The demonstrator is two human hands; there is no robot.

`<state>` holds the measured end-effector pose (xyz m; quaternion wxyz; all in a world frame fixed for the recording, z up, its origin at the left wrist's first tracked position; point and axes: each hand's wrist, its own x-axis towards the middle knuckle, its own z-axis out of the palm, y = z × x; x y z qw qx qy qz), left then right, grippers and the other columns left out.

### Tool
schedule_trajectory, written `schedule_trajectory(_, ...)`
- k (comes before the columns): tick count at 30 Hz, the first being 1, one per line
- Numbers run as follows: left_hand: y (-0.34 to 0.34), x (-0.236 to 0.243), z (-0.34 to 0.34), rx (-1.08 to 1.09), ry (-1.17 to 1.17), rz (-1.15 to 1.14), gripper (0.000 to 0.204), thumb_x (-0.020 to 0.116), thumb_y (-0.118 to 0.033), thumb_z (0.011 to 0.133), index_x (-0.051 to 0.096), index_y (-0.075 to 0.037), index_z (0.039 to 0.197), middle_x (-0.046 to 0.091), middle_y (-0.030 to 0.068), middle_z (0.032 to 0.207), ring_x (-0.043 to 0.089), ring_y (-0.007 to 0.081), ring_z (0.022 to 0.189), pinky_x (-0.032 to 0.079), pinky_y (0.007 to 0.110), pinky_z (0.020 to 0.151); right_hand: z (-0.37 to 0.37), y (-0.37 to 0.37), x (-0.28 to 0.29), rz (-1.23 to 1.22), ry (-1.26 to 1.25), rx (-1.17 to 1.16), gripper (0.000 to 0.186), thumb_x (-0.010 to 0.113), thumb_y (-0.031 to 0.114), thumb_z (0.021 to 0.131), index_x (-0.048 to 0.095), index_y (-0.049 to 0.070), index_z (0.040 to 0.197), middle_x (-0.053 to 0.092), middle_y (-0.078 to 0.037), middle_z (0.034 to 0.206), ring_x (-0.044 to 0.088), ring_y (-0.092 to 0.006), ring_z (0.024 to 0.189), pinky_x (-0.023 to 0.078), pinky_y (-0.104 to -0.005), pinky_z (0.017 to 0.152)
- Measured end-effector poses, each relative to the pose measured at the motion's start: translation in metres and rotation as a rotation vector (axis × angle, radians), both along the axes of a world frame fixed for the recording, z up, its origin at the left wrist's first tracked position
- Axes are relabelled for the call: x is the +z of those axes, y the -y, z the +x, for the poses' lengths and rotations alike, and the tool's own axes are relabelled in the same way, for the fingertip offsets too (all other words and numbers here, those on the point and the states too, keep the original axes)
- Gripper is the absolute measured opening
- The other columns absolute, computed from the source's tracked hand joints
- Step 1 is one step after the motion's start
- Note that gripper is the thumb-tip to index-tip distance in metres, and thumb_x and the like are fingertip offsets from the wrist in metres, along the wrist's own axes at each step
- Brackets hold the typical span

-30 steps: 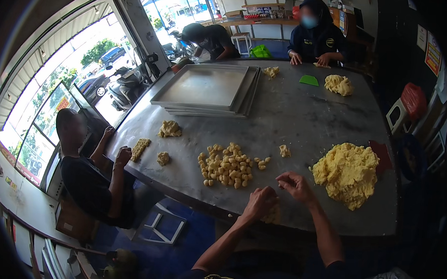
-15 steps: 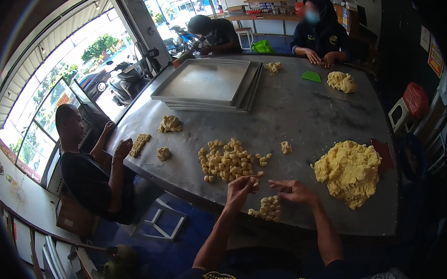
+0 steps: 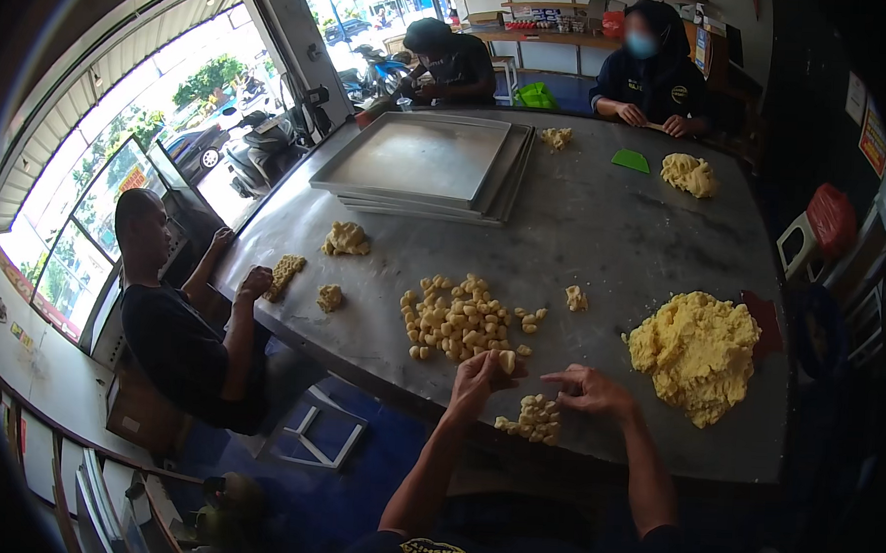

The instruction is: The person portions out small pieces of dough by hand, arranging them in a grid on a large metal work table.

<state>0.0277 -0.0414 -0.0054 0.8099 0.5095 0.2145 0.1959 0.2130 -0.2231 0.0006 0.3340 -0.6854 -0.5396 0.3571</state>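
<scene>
In my left hand (image 3: 474,382), a small pale dough piece (image 3: 507,360) is pinched between thumb and fingers. Its place is just in front of a spread of rounded dough balls (image 3: 458,315). My right hand (image 3: 596,390) holds nothing; its fingers stretch out to the left, above the metal table (image 3: 602,249). Beneath and between my hands, by the table's near edge, lies a smaller cluster of dough pieces (image 3: 533,419). A big crumbly yellow mound of dough (image 3: 695,357) rests to the right, and a little lump (image 3: 576,299) lies beyond my right hand.
Stacked metal trays (image 3: 419,157) occupy the far left of the table. A co-worker at the left has a hand on a dough slab (image 3: 285,277). Two other people are along the far edge. A green scraper (image 3: 630,161) lies near another dough lump (image 3: 689,176).
The view has shifted slightly. My left hand has turned, showing more of the dough piece. The far-right person's hands have moved apart. The left co-worker's hand has come onto the slab.
</scene>
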Motion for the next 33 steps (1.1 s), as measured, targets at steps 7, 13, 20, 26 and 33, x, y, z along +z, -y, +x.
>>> schedule_trajectory(7,0.007,-0.003,-0.003,-0.114,-0.036,-0.045,0.028,0.066,-0.023,0.098,0.064,-0.001,0.114,0.069,0.0079,0.107,0.069,0.0185,0.095,0.057,0.030,0.083,0.012,-0.002,-0.023,0.324,-0.065,-0.141,0.033,0.072,0.008,0.086,0.073,0.015,0.119,0.061,-0.007,0.109,0.061,-0.0163,0.092,0.052,-0.0315,0.079)
schedule_trajectory(13,0.000,-0.003,-0.005,-0.136,-0.142,-0.005,0.023,0.064,-0.024,0.099,0.065,-0.002,0.108,0.069,0.0065,0.102,0.065,0.0127,0.084,0.054,0.026,0.079,0.003,-0.004,-0.003,0.293,-0.081,-0.256,0.028,0.069,-0.001,0.087,0.075,0.009,0.113,0.062,-0.008,0.109,0.067,-0.0156,0.095,0.056,-0.0276,0.081)
schedule_trajectory(20,0.011,-0.006,0.003,-0.111,0.037,0.030,0.028,0.065,-0.023,0.099,0.062,0.001,0.113,0.070,0.0112,0.107,0.070,0.0213,0.093,0.058,0.033,0.084,0.002,-0.005,0.001,0.232,-0.391,-0.333,0.024,0.065,-0.003,0.091,0.072,0.001,0.113,0.067,-0.006,0.101,0.069,-0.0127,0.086,0.058,-0.0248,0.077)
schedule_trajectory(26,0.007,0.012,0.009,0.021,-0.209,0.167,0.042,0.069,-0.023,0.095,0.058,0.001,0.127,0.070,0.0126,0.111,0.069,0.0209,0.096,0.057,0.035,0.079,0.003,-0.007,-0.014,0.339,-0.273,-0.355,0.028,0.063,-0.001,0.094,0.068,0.003,0.121,0.069,-0.005,0.092,0.065,-0.0092,0.076,0.057,-0.0252,0.070)
schedule_trajectory(33,-0.007,-0.007,-0.005,-0.002,-0.385,1.039,0.034,0.066,-0.031,0.095,0.070,-0.012,0.122,0.071,0.0074,0.101,0.066,0.0213,0.086,0.050,0.038,0.079,0.000,-0.008,-0.008,0.330,-0.358,-0.325,0.024,0.054,-0.002,0.097,0.066,0.000,0.116,0.068,-0.006,0.094,0.066,-0.0103,0.083,0.056,-0.0264,0.076)
